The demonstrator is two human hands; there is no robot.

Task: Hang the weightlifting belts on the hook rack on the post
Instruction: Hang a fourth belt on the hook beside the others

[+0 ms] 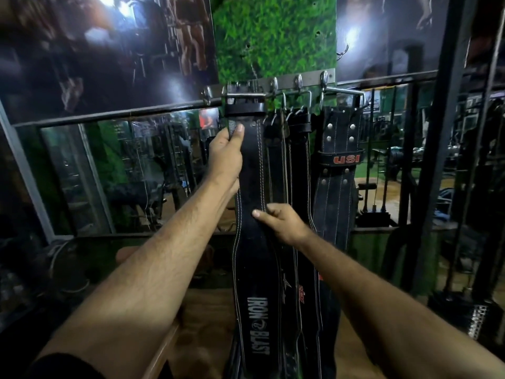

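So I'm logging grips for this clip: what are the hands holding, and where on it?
Both hold the Iron Blast belt: left hand grips its left edge just below the buckle, right hand pinches its right edge lower down.

Left grip (225, 154) raised higher than right grip (281, 222), both arms outstretched.

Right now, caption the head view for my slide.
Both hands grip the Iron Blast belt at the hook rack.

Both hands (225, 157) on hanging belt (252, 181)
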